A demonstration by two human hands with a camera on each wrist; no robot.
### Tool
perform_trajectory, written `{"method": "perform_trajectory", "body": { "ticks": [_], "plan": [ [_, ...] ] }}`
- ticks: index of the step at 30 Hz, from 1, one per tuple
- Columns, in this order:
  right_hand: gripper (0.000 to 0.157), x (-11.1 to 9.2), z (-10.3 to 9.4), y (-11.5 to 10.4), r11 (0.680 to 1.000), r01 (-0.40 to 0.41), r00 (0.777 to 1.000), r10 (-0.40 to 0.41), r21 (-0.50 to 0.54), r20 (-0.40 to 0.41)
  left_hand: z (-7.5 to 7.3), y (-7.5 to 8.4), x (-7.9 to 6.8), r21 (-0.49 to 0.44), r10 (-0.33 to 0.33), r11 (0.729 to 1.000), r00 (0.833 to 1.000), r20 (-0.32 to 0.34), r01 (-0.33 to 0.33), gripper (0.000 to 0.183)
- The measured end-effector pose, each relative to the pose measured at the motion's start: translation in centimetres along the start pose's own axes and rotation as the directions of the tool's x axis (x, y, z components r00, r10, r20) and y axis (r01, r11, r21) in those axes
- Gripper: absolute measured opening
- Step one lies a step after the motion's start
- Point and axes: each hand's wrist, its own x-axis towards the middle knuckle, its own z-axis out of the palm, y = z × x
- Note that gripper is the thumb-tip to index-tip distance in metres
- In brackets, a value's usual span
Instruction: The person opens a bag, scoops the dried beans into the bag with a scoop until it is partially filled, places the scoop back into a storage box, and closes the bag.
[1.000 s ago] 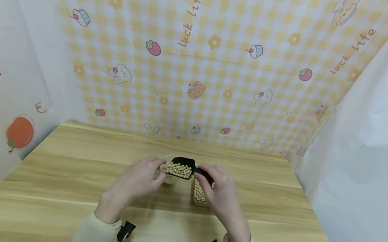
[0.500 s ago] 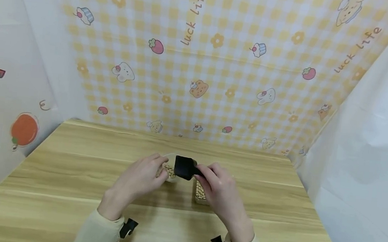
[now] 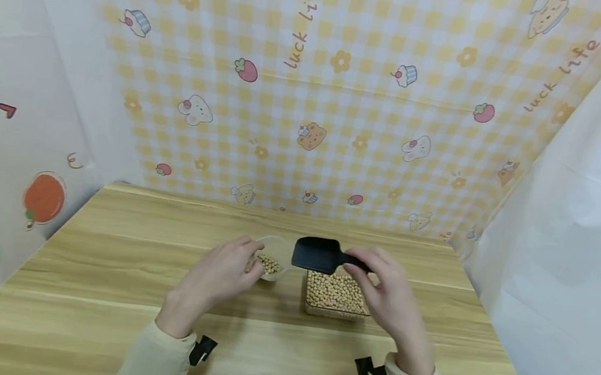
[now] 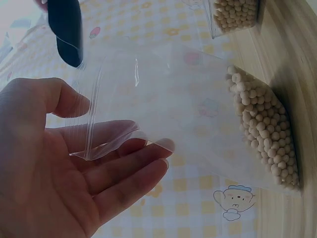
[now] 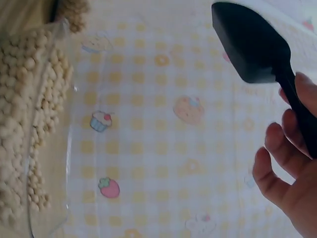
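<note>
My left hand (image 3: 218, 273) pinches the mouth of a clear zip bag (image 4: 158, 94) between thumb and fingers. The bag stands upright, with pale round soybeans (image 4: 267, 131) gathered at its bottom. In my right hand (image 3: 395, 299) is the handle of a black scoop (image 3: 316, 254), held level above the table between the bag and a clear box. No beans show in the scoop's bowl. That clear rectangular box (image 3: 332, 314), full of soybeans (image 3: 336, 292), sits on the table below the scoop and my right hand.
The wood-grain table (image 3: 273, 360) stretches around the bag and box. Behind it hangs a yellow checked cloth (image 3: 264, 111), with white sheets (image 3: 574, 226) on both sides. Black wrist mounts (image 3: 203, 351) sit at both sleeves.
The scoop was full of soybeans, then turned over at the bag's mouth. It has since turned back up, without beans, and moved right with my right hand. My left hand stayed at the bag.
</note>
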Motion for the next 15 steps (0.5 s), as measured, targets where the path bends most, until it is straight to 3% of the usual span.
{"method": "perform_trajectory", "body": {
  "ticks": [3,9,12,15],
  "plan": [
    [0.032,-0.6,-1.7,0.9,0.999,-0.041,0.999,0.041,0.012,0.008,0.1,0.1,0.1,-0.006,0.003,1.000,1.000,0.005,-0.003,0.039],
    [0.024,-1.9,-3.7,2.9,0.984,-0.156,0.982,0.163,-0.081,0.099,0.1,0.1,0.1,-0.010,0.001,1.000,1.000,0.012,-0.001,0.040],
    [0.018,-2.4,-3.9,3.9,0.963,-0.246,0.948,0.263,-0.111,0.181,0.1,0.1,0.1,-0.003,0.000,1.000,1.000,0.011,0.000,0.040],
    [0.015,-2.8,-3.9,4.6,0.935,-0.326,0.899,0.352,-0.139,0.260,0.1,0.2,0.0,0.002,0.000,1.000,1.000,0.011,0.000,0.040]
  ]
}}
